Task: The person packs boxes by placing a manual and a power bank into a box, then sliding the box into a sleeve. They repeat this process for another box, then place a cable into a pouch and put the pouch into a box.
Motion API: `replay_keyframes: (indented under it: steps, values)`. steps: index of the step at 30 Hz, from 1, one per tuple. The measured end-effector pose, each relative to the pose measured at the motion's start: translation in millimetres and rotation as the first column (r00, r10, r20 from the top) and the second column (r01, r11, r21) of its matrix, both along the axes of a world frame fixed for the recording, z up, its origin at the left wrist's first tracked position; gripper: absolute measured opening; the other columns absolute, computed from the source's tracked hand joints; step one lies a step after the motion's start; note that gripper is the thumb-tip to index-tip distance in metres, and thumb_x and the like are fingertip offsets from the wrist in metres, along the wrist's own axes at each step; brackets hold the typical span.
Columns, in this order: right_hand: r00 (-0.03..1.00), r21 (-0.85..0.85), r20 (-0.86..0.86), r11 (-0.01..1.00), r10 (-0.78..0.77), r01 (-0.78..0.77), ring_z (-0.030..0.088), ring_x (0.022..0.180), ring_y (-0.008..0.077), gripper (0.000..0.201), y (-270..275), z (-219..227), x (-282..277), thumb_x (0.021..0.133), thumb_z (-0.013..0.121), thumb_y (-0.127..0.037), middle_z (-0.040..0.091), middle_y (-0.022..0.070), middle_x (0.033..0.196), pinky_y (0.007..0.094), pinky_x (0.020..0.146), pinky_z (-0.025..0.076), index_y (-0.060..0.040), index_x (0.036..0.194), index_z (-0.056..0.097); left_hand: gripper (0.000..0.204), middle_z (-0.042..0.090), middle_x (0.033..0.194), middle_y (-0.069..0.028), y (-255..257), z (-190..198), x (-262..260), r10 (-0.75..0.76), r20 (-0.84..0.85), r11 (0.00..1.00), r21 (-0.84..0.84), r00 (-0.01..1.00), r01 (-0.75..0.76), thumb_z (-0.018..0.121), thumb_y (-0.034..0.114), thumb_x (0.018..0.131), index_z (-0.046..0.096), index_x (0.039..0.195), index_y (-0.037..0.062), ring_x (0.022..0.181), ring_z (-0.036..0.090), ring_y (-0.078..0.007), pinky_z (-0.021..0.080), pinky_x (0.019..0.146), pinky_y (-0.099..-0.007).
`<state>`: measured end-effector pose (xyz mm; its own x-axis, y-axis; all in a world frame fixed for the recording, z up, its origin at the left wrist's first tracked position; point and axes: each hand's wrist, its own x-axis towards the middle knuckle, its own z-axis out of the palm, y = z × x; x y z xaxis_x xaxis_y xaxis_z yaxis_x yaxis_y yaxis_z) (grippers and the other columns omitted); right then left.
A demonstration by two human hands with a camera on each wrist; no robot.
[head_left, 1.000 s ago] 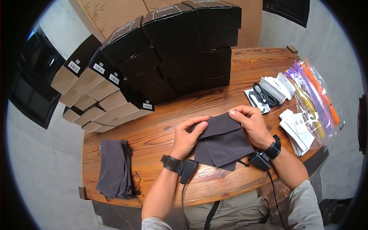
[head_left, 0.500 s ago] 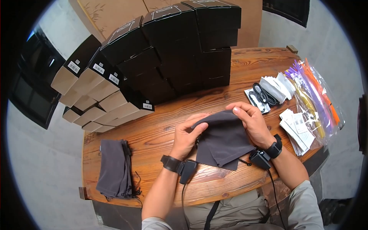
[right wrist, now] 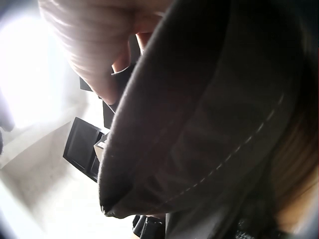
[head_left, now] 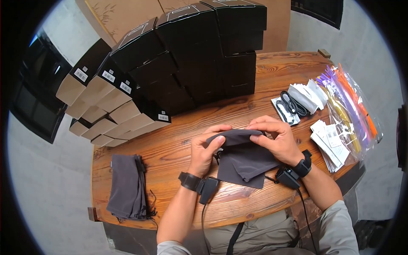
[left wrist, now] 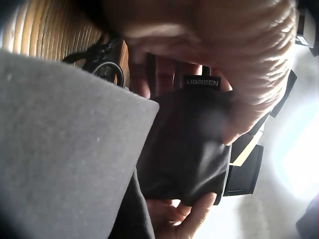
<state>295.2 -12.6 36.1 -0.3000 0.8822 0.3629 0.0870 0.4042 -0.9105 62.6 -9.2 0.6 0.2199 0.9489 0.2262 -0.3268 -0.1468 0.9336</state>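
Observation:
Both hands hold a dark grey cloth drawstring pouch [head_left: 248, 159] above the front middle of the table. My left hand [head_left: 203, 148] pinches its upper left edge, thumb on the near side. At the upper right, my right hand [head_left: 278, 138] pinches the same edge between thumb and fingers. Between the hands the upper edge bows into a curved fold, and the lower part hangs toward me. A small black label [left wrist: 202, 82] reading UGREEN shows by the left fingers in the left wrist view. Light stitching [right wrist: 219, 167] runs along the cloth in the right wrist view.
A pile of similar grey pouches [head_left: 125, 187] lies at the left. Black boxes [head_left: 195, 55] stand stacked at the back. To the right are coiled black cables [head_left: 293, 105], white paper slips [head_left: 329, 144] and a clear bag of coloured ties [head_left: 350, 110].
The pouch's upper flap went from flat to a bowed fold. My right thumb and fingers have shifted a little left along the edge; my left hand has barely moved.

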Motion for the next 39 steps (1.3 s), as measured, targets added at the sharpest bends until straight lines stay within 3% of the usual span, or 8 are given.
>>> replay_keyframes:
  steps: [9,15,18,24,29,32,38,39]
  values:
    - [0.999,0.086,-0.042,0.996,0.012,-0.008,0.063,0.091,0.0155,0.017,-4.3,-2.1,-2.8,0.084,0.072,-0.009,0.068,0.0091,0.096,0.0257,0.080,0.048,-0.0009,0.100,0.073,0.019,0.069,0.106,-0.0103,-3.2,1.7,3.1,0.059,-0.001,0.998,0.002,0.998,-0.059,0.067,0.010,0.088,0.072,0.102,-0.0024,0.097,0.063,-0.0154,0.048,0.087,-0.0269]
    - [0.967,-0.146,-0.249,0.989,-0.063,0.027,0.060,0.081,0.0102,0.015,-1.6,-12.8,3.5,0.087,0.070,-0.008,0.067,0.0044,0.086,0.0229,0.074,0.047,0.0021,0.098,0.072,0.013,0.071,0.097,-0.0052,-4.6,-4.6,4.4,0.041,-0.039,0.997,-0.060,0.998,-0.043,0.069,0.006,0.088,0.072,0.099,0.0000,0.088,0.063,-0.0111,0.050,0.080,-0.0242]
    - [0.959,-0.155,-0.279,0.988,-0.045,0.001,0.059,0.081,0.0091,0.015,-4.9,-4.5,-3.3,0.088,0.069,-0.009,0.066,0.0033,0.085,0.0231,0.072,0.046,0.0026,0.097,0.071,0.011,0.071,0.094,-0.0033,-2.3,-10.7,5.0,0.082,-0.021,0.991,-0.102,0.996,-0.083,0.069,0.005,0.088,0.072,0.098,0.0009,0.084,0.063,-0.0088,0.050,0.077,-0.0234]
    - [0.999,-0.092,-0.039,0.995,0.032,-0.036,0.060,0.082,0.0073,0.016,-2.9,-3.4,-4.6,0.090,0.068,-0.010,0.068,0.0023,0.087,0.0219,0.074,0.047,0.0033,0.098,0.071,0.012,0.071,0.095,-0.0033,-4.2,-5.9,5.1,0.085,-0.040,0.993,-0.076,0.996,-0.088,0.069,0.005,0.089,0.072,0.099,0.0006,0.084,0.063,-0.0083,0.050,0.078,-0.0233]
    - [0.966,-0.258,-0.259,0.965,-0.027,-0.042,0.061,0.083,0.0056,0.019,-0.7,-7.7,-1.2,0.092,0.067,-0.012,0.071,0.0022,0.091,0.0217,0.074,0.049,0.0027,0.103,0.072,0.014,0.070,0.096,-0.0032,-7.8,5.8,14.0,0.012,-0.194,0.995,-0.097,0.981,-0.031,0.069,0.006,0.089,0.071,0.101,-0.0002,0.085,0.062,-0.0079,0.050,0.077,-0.0230]
    - [0.938,-0.262,-0.346,0.961,-0.009,-0.087,0.061,0.084,0.0060,0.019,1.0,-11.5,-0.3,0.091,0.067,-0.011,0.071,0.0024,0.095,0.0223,0.075,0.049,0.0019,0.105,0.071,0.016,0.070,0.095,-0.0032,-5.3,-1.7,9.4,-0.005,-0.143,0.992,-0.124,0.990,-0.013,0.070,0.006,0.088,0.071,0.102,-0.0002,0.085,0.062,-0.0076,0.051,0.077,-0.0236]
    - [0.999,-0.080,-0.031,0.997,-0.015,0.012,0.065,0.090,0.0107,0.019,1.6,-5.6,-0.8,0.091,0.064,-0.006,0.071,0.0065,0.101,0.0241,0.081,0.051,0.0025,0.107,0.070,0.019,0.071,0.099,-0.0067,-2.9,-6.5,2.6,0.126,0.004,0.986,-0.114,0.992,-0.125,0.073,0.006,0.085,0.071,0.103,-0.0002,0.089,0.066,-0.0113,0.052,0.083,-0.0242]
    - [1.000,-0.167,-0.003,0.986,-0.011,0.010,0.066,0.093,0.0125,0.020,0.9,-1.7,0.4,0.091,0.062,-0.006,0.071,0.0086,0.100,0.0250,0.083,0.051,0.0034,0.108,0.069,0.022,0.071,0.102,-0.0080,-0.6,-9.2,1.9,0.153,-0.035,0.986,-0.069,0.988,-0.155,0.074,0.005,0.083,0.071,0.105,-0.0004,0.091,0.067,-0.0133,0.052,0.086,-0.0256]
